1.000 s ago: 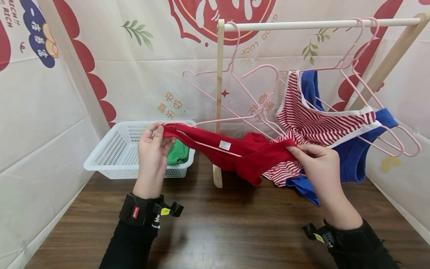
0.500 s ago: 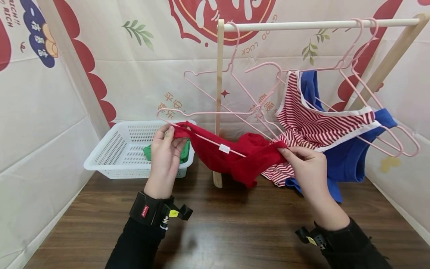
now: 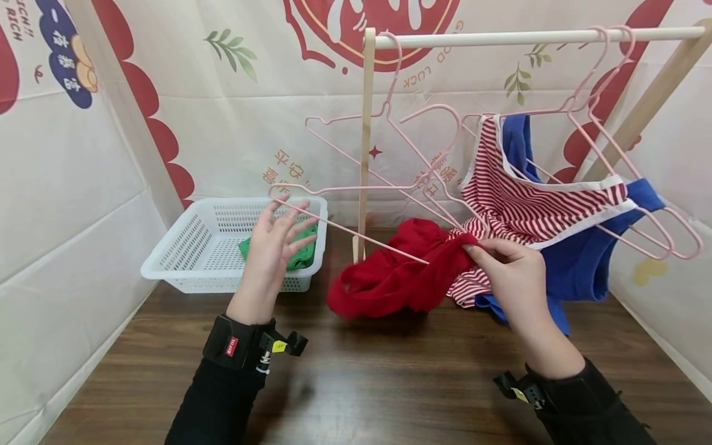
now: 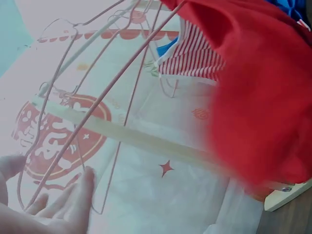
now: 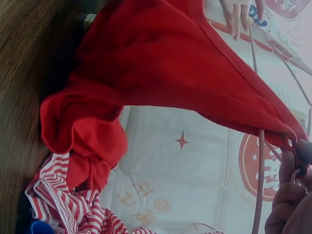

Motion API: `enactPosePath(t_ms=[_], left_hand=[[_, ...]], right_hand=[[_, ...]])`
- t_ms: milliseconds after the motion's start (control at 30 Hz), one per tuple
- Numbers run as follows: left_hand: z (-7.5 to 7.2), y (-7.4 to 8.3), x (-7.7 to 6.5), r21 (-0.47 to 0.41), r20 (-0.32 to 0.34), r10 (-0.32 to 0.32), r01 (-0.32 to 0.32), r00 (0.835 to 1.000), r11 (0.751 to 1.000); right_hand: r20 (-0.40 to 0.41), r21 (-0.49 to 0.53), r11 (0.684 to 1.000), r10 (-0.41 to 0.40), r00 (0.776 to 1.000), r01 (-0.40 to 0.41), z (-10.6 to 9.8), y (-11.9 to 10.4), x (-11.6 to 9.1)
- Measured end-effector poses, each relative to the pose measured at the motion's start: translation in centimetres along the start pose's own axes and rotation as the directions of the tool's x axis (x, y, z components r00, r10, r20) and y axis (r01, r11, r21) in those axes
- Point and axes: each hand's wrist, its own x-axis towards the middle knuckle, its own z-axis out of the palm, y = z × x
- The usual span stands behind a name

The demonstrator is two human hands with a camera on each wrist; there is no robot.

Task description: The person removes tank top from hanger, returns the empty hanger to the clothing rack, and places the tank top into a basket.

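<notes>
My right hand [image 3: 514, 272] pinches a corner of a red garment [image 3: 403, 278], which sags in a bunch low over the table. In the right wrist view, thumb and fingers [image 5: 287, 195] grip the red cloth beside the pink hanger. That pink clothes hanger [image 3: 345, 188] runs from the red cloth toward the left, its hook [image 3: 453, 117] up and off the bar. My left hand [image 3: 269, 247] has its fingers spread at the hanger's bare left end, with no cloth in it. The left wrist view shows the red cloth [image 4: 263, 92] blurred, apart from the left fingers.
A wooden rack with a white bar [image 3: 500, 40] stands at the back right. On it hang a bare pink hanger [image 3: 397, 68], a red-and-white striped top [image 3: 550, 207] and a blue garment [image 3: 581, 266]. A white basket [image 3: 167, 269] at left holds green cloth [image 3: 303, 250].
The left hand has let go of its side of the red garment, which has dropped off the hanger's left end. The left fingers have spread; the right hand keeps its pinch.
</notes>
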Motion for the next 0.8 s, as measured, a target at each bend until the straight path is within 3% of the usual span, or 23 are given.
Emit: enactPosePath(t_ms=[167,267,333,467,567,800], left_hand=[[-0.7,0.9,0.0,-0.06,-0.036,0.08,-0.082,0.996,0.995],[-1.5,1.4,0.0,0.023,-0.013,0.111,-0.111,0.994,0.994],[-2.1,1.6,-0.1,0.135,0.024,0.106,-0.108,0.994,0.985],[-3.4,1.9,-0.3,0.345,0.135,0.047,-0.091,0.99,0.934],[-4.1,1.9,-0.4,0.411,0.207,0.018,-0.104,0.978,0.905],[-4.3,2.1,-1.0,0.561,0.26,0.061,-0.202,0.964,0.802]], right_hand=[[0.011,-0.04,0.999,-0.023,1.0,0.023,-0.2,0.1,0.1],[0.016,-0.064,0.997,-0.035,0.999,0.036,-0.3,0.1,0.2],[0.021,-0.084,0.995,-0.045,0.999,0.047,-0.3,0.1,0.3],[0.025,-0.12,0.99,-0.072,0.997,0.075,-0.4,0.2,0.3],[0.027,-0.138,0.986,-0.088,0.996,0.091,-0.4,0.2,0.3],[0.051,-0.201,0.965,-0.159,0.986,0.166,-0.9,0.2,0.4]])
